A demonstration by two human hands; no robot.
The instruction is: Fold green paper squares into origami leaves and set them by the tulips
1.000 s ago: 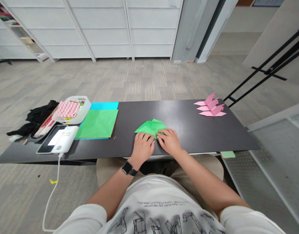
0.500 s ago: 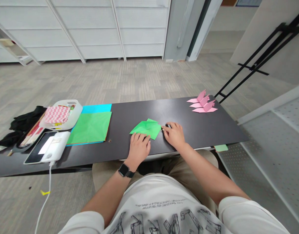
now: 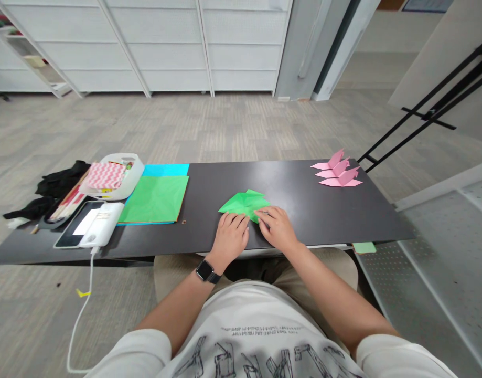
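Note:
A partly folded sheet of green origami paper lies on the dark table in front of me, with pointed corners to its left and right. My left hand rests on its near left edge, fingers stretched out and pressing down. Over its right side, my right hand has the thumb and forefinger closed at the paper's edge. The two hands are close together, and they cover the near part of the sheet.
Several folded pink paper figures stand at the table's far right. On the left lie green sheets over blue ones, a white basket, a phone and a white power bank with a cable. A black stand rises at right.
My right hand has moved left onto the paper, nearer my left hand. A small black thing seen beside the right hand earlier no longer shows. The view has shifted slightly.

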